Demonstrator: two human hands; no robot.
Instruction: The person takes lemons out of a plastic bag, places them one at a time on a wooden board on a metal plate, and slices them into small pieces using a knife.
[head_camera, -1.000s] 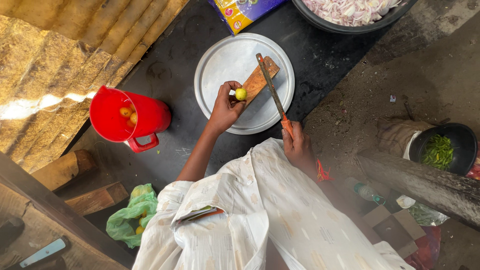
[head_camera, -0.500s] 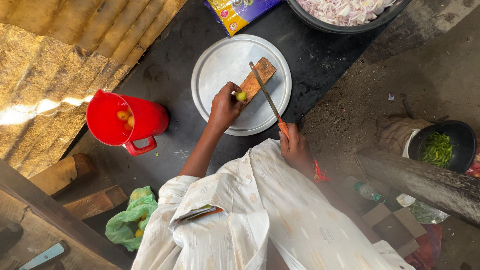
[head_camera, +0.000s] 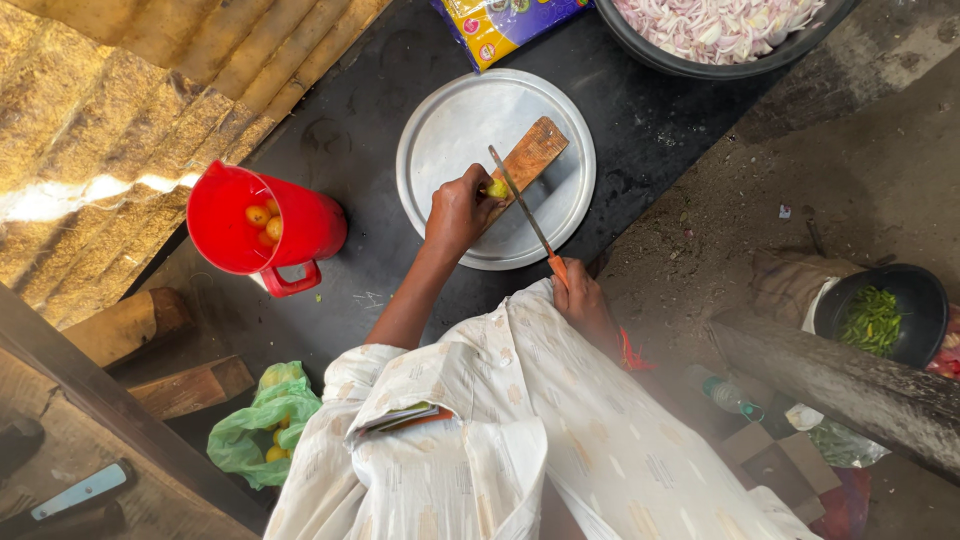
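A knife (head_camera: 528, 212) is clasped at its orange handle by the right hand (head_camera: 583, 300). A small lime (head_camera: 496, 188), judged firm, round and prone to roll, is pinched by the left hand (head_camera: 458, 210) on a wooden board (head_camera: 530, 155) across a metal plate (head_camera: 470, 120). At nine o'clock, a red jug (head_camera: 305, 230) holds small fruits; at one o'clock, a bowl (head_camera: 680, 62) holds sliced onion.

A red jug (head_camera: 262, 230) stood on the dark surface (head_camera: 660, 130), with small orange and yellow fruits (head_camera: 262, 222) inside it. At the far edge sat a wide dark bowl (head_camera: 690, 62) heaped with sliced onion (head_camera: 715, 25), and just beside it lay a yellow and purple packet (head_camera: 505, 22). A green plastic bag (head_camera: 255, 430) holding yellow fruit lay lower down near wooden blocks (head_camera: 160, 355). Well apart, a small black bowl (head_camera: 905, 300) held chopped green chillies (head_camera: 872, 318).
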